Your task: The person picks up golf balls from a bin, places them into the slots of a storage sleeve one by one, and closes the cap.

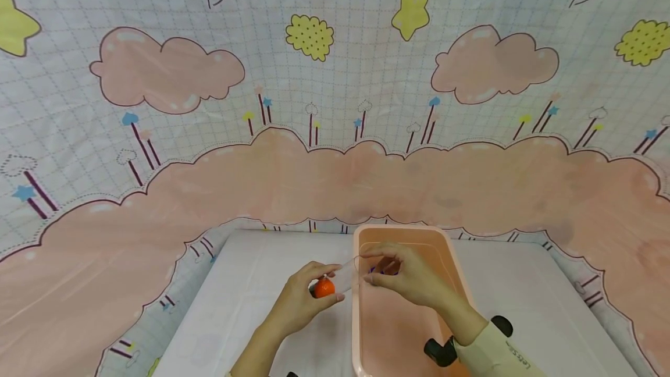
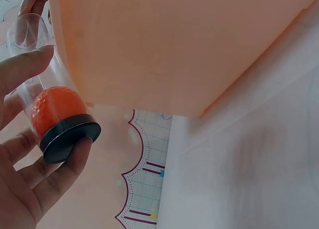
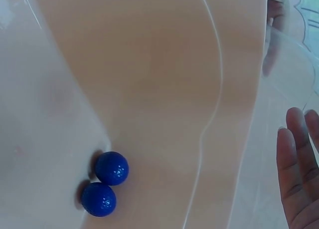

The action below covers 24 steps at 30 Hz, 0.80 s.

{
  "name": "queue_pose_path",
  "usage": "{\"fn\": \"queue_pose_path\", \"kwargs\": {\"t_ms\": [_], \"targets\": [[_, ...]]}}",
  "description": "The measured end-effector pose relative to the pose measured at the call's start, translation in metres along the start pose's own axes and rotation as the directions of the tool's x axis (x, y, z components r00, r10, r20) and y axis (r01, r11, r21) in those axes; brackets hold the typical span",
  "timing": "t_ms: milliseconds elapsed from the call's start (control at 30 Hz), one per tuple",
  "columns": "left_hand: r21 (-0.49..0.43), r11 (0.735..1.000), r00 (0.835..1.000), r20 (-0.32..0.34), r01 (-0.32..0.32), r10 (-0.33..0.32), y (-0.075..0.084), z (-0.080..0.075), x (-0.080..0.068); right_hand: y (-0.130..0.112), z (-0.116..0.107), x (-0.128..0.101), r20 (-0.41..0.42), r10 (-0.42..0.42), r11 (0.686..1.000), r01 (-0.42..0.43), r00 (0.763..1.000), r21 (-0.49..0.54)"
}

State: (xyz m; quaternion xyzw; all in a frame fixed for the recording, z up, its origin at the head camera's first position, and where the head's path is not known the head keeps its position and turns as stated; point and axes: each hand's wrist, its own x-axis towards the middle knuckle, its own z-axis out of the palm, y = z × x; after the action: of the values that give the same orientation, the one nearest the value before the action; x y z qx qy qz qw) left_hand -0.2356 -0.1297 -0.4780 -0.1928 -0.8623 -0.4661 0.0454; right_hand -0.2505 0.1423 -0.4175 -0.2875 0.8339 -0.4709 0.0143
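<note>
My left hand [image 1: 300, 298] grips a clear plastic tube [image 1: 345, 275] beside the tub's left rim. An orange dimpled ball [image 2: 57, 108] sits inside the tube, against its black end cap [image 2: 72, 139], and the thumb and fingers wrap round the tube in the left wrist view. The tube's clear end tilts up toward my right hand [image 1: 416, 275]. That hand hovers over the tub with its fingertips right at the tube's far rim. Seen from the right wrist, the right hand's fingers [image 3: 294, 174] look extended. Two blue balls [image 3: 111, 168] lie on the tub floor below.
The peach plastic tub [image 1: 357, 324] stands on a white-covered table [image 1: 251, 284]. Black rounded objects [image 1: 441, 352] show near the right sleeve. A patterned cloth [image 1: 335, 185] hangs behind and around the table.
</note>
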Motion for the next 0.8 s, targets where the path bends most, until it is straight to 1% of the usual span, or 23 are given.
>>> {"fn": "queue_pose_path", "kwargs": {"t_ms": [433,700,800], "targets": [[-0.002,1.000,1.000,-0.008,-0.018,0.018,-0.0011,0.0010,0.0000,0.0005,0.0012,-0.0003,-0.003,0.014,1.000,-0.014,1.000,-0.004],[0.014,1.000,1.000,-0.023,0.010,-0.010,-0.0027,0.0022,-0.0004,0.0018,0.0015,-0.0002,0.001,0.017,1.000,-0.017,1.000,0.004],[0.000,1.000,0.999,-0.035,0.018,-0.018,-0.0023,0.0009,-0.0005,0.0021,0.0014,0.0001,0.002,0.020,1.000,-0.020,1.000,0.005]]}}
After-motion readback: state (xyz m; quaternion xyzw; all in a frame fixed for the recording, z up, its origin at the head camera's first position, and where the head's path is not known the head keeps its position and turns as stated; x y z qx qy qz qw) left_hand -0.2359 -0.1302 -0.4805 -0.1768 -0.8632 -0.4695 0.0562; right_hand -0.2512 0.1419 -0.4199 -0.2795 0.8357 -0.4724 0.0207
